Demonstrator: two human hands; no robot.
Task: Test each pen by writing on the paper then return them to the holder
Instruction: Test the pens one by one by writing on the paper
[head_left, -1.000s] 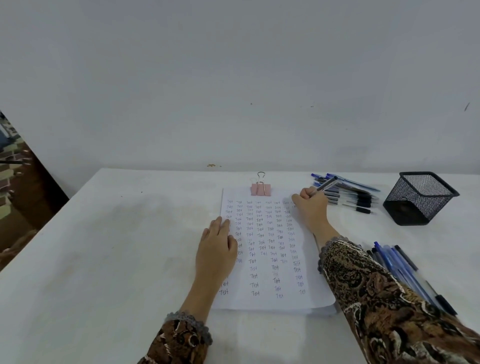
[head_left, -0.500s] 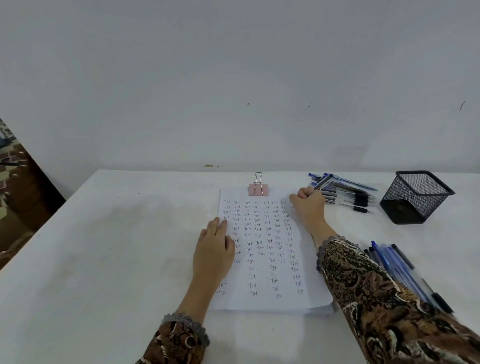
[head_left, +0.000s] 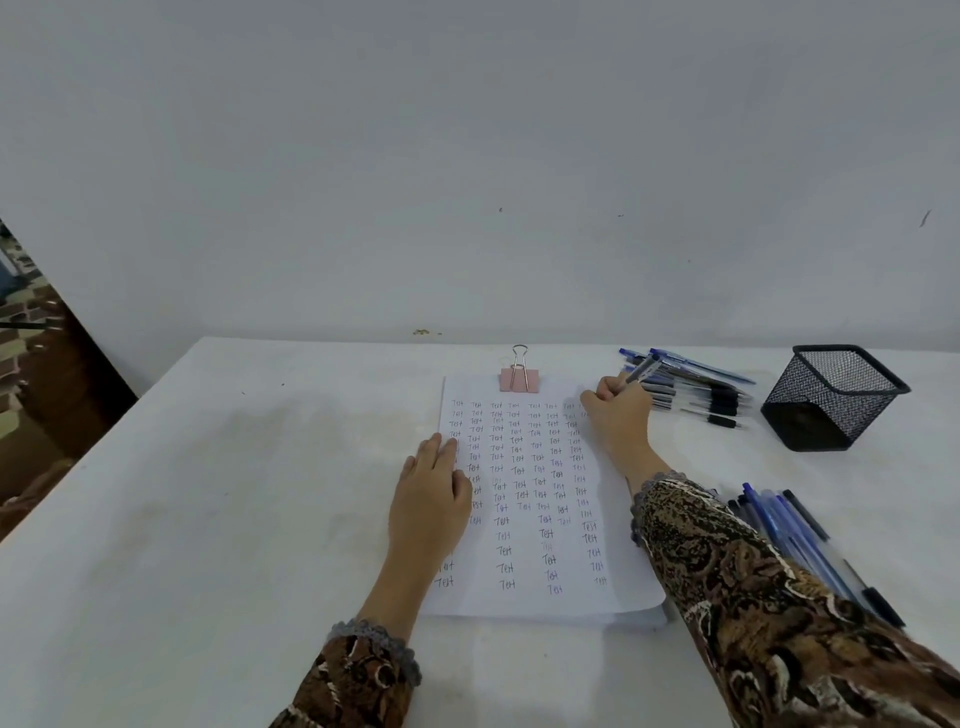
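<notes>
A white table (head_left: 208, 519) fills the lower part of the view, set against a pale wall. Near its middle lies a stack of paper (head_left: 540, 525), its top sheet covered in rows of small handwritten words and pinned at the far edge by a pink binder clip (head_left: 519, 378).

The left hand (head_left: 431, 499) lies flat and open on the left edge of the sheet, fingers together, pressing it down. The right hand (head_left: 618, 410) sits at the sheet's upper right corner, fingers closed around a pen (head_left: 643, 371) whose barrel slants up and away to the right; its tip is hidden behind the fingers, so contact with the paper cannot be told.

To the right, well apart from the paper, stands a black mesh holder (head_left: 831, 397), tilted in this wide view. Between the holder and the right hand lies a far pile of pens (head_left: 701, 387), just behind the writing hand. A near pile of pens (head_left: 789, 530) lies beside the patterned right sleeve (head_left: 753, 597).
</notes>
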